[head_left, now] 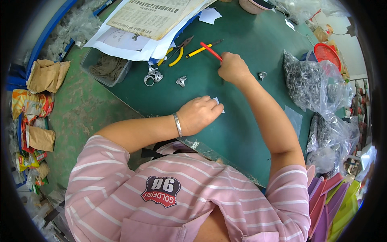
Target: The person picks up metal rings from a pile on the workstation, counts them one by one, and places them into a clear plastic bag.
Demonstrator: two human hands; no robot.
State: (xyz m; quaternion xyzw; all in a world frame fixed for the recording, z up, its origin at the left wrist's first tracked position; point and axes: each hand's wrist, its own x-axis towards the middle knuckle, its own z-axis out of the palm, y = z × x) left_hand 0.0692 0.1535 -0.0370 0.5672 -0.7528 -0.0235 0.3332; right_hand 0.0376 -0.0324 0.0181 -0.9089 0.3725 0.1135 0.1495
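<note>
My right hand is closed around a slim red stick-like tool over the green table. One end of it sticks out to the upper left; a thin tip seems to show below the fist. Nearer to me, my left hand rests with its fingers closed on a small white piece of paper, mostly hidden under them. A silver metal fitting lies beyond the left hand, with several similar silver fittings further left. Another small silver fitting sits right of the right hand.
Yellow-handled pliers and a yellow pen-like tool lie at the back. Newspaper and white sheets cover the far left. A clear bin holds grey cloth. Clear bags of metal rings and a red basket line the right.
</note>
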